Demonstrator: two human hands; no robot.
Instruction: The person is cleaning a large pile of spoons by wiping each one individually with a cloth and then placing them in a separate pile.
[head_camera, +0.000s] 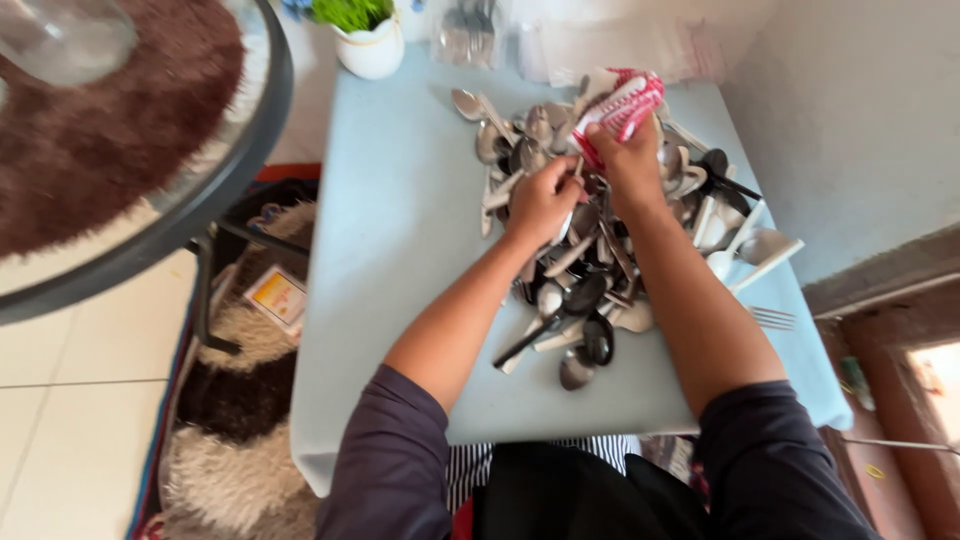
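Note:
A heap of metal spoons and forks (590, 270) lies on a pale blue table (400, 230). My left hand (541, 198) is over the heap, fingers closed on the handle of one metal utensil. My right hand (630, 160) is just beside it, gripping a red and white checked cloth (620, 105) that is bunched around the other end of that utensil. Both forearms reach forward from dark sleeves.
A white pot with a green plant (368, 38) stands at the table's far left corner. Clear bags with cutlery (470, 35) sit behind the heap. A round glass table (150, 190) is on the left, with shaggy rugs (240, 400) below. A wall (850, 110) runs along the right.

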